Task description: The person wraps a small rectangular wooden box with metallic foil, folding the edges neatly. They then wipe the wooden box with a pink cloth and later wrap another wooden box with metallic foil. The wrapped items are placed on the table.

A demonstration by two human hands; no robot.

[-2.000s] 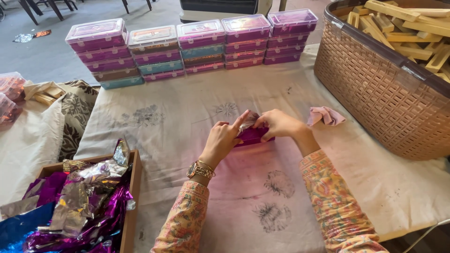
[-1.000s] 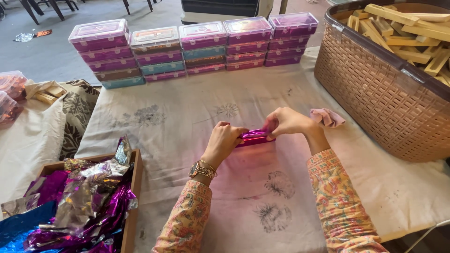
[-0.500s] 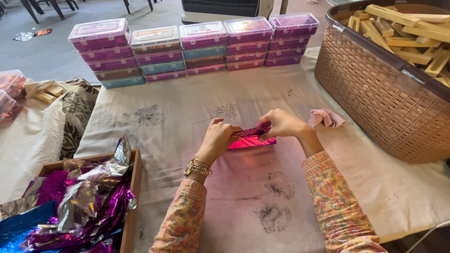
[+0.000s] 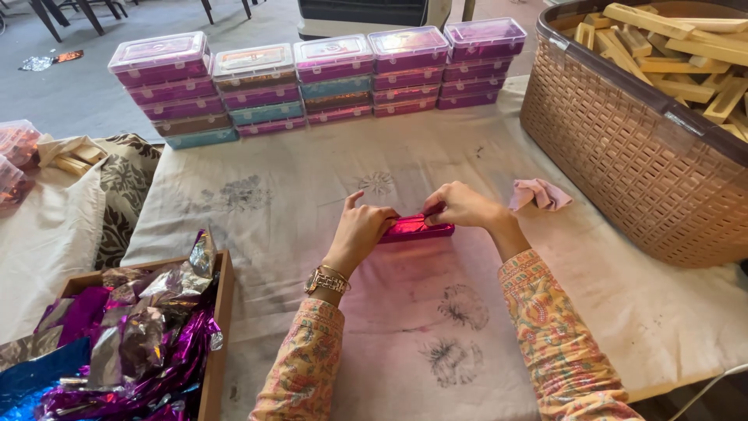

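While you leaned over the cloth-covered table (image 4: 312, 187), your left hand (image 4: 360, 234) pinched the left end of the pink foil-wrapped bar (image 4: 413, 228) & your right hand (image 4: 464, 206) pinched the right end, fingers pressed onto the foil. Bar lay flat on the cloth, approx. centre, between both hands. Pink rag (image 4: 541, 194) sat just right of your right hand, w/ the wicker basket (image 4: 623, 156) of what looked like wooden blocks beyond. Stacked plastic boxes (image 4: 319, 78) lined the far edge; tray of foil sheets (image 4: 125, 343) at your left.
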